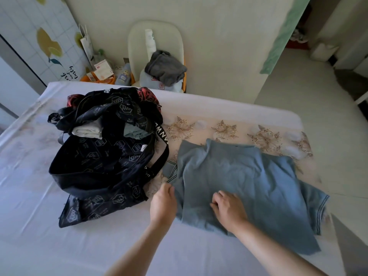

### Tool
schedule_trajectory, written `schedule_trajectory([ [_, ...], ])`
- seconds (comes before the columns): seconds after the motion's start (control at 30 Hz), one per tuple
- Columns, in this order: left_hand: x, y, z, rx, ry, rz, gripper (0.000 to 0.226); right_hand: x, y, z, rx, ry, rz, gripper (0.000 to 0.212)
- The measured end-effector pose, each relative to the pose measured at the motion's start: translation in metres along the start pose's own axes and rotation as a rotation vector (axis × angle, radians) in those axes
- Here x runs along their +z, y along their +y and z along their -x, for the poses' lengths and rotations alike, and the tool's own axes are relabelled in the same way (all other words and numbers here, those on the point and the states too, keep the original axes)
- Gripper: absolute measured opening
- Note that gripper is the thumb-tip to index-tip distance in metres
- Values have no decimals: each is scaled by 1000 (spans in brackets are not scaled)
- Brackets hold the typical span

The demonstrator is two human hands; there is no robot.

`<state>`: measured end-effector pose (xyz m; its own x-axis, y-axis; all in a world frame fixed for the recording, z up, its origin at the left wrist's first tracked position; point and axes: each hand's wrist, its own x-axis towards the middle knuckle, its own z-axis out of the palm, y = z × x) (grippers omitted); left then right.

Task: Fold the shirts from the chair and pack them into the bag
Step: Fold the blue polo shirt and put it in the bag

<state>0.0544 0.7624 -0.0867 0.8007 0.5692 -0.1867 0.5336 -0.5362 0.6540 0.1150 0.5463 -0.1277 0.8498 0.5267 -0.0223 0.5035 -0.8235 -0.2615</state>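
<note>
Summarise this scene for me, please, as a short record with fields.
surface: bed with white sheet
blue shirt: spread on bed, partly folded
left hand: pinches shirt's left edge
right hand: on shirt's middle, fingers curled; grip unclear
bag: open, beside shirt, folded garments inside
chair: grey garment heaped on seat

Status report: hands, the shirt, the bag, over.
Left hand and right hand both pinching the blue shirt, part-folded on the bed. Bag open beside it. Grey shirt on the chair. Nothing blocking.
</note>
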Motion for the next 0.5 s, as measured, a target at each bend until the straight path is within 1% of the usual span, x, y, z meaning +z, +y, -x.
schedule_trajectory([
  [0.03,-6,-1,3,-98,64,130,22,-2,0,1,37,27,-8,27],
  [0.07,-11,-5,7,-175,102,210,23,-3,1,3,68,54,-16,29],
  [0.1,-15,-11,11,-227,96,226,26,-5,1,5,83,71,-15,29],
  [0.17,-21,-27,22,-252,-13,119,33,-8,0,14,61,51,7,28],
  [0.23,-26,-41,30,-145,-111,-64,37,-9,-3,25,32,19,13,25],
  [0.27,-28,-47,31,-75,-137,-152,36,-9,-4,31,33,9,-8,24],
  [0.33,-30,-56,29,44,-147,-373,26,-7,-1,44,57,1,-38,22],
  [0.4,-30,-60,28,45,-152,-584,23,-2,5,58,83,-13,-35,28],
  [0.43,-28,-62,29,32,-121,-634,27,0,10,64,89,-10,-37,31],
  [0.47,-25,-62,29,74,-63,-628,32,1,15,70,91,9,-42,34],
  [0.5,-21,-60,30,154,-23,-590,39,0,21,76,103,46,-43,36],
])
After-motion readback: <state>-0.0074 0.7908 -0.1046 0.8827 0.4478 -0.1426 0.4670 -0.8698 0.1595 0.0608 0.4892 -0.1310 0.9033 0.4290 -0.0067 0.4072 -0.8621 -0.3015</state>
